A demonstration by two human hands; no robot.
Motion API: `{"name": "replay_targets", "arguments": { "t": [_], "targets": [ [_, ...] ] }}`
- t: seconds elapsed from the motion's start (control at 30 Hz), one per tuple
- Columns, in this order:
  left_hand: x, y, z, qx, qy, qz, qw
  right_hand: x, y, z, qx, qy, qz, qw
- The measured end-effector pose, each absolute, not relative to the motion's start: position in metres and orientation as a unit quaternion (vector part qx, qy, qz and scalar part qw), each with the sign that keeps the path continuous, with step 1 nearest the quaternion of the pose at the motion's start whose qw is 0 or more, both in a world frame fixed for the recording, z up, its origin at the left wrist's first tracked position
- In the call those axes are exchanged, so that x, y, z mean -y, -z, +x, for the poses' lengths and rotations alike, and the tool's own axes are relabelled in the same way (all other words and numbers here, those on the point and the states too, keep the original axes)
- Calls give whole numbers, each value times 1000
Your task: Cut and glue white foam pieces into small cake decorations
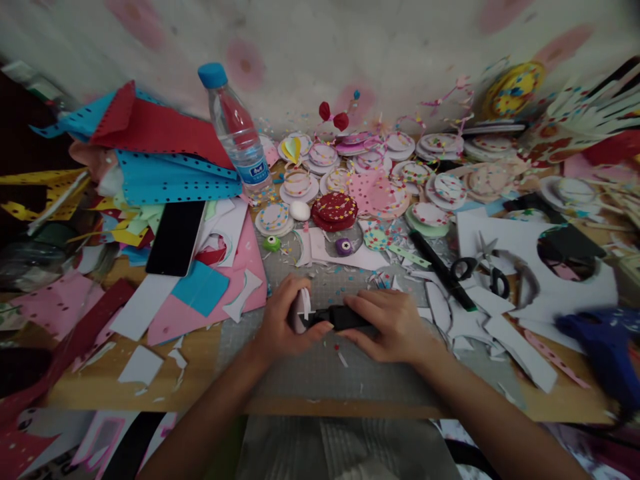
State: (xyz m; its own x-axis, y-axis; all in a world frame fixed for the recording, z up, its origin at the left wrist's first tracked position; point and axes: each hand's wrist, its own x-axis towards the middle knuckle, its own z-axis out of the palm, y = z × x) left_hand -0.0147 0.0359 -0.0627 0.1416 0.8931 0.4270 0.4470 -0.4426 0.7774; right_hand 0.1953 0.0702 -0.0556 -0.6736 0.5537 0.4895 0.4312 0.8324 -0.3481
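Observation:
My left hand (287, 320) is closed around a small white disc-like piece of foam or paper (304, 303), held on edge above the cutting mat (300, 373). In my right hand (387, 323) is a black tool that looks like a utility knife (345, 317). Its narrow front end points left and meets the white piece between my left fingers; the very tip is hard to make out. Just beyond my hands lie a purple craft punch (344, 247), a green craft punch (272, 243) and a white sheet with round cut-outs (325, 247).
Several small decorated discs (335, 210) line the back near a water bottle (240, 133). To the right are scissors (483, 267), a black pen-like tool (443, 270), white offcuts (520, 353) and a blue glue gun (607, 347). A phone (175, 237) and coloured sheets (175, 137) are left.

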Motion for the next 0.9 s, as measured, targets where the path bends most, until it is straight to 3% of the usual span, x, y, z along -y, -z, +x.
{"name": "replay_targets", "arguments": {
  "t": [0.53, 0.77, 0.9],
  "targets": [
    [-33, 66, -11, -509, -477, 685, 211, -67, 59, 192, 900, -77, -315, 290],
    [-35, 68, -15, -480, -486, 660, 313, -70, 58, 197, 866, -129, -343, 339],
    [-35, 70, -19, -445, -440, 680, 383, -73, 55, 199, 895, -152, -295, 299]
  ]
}}
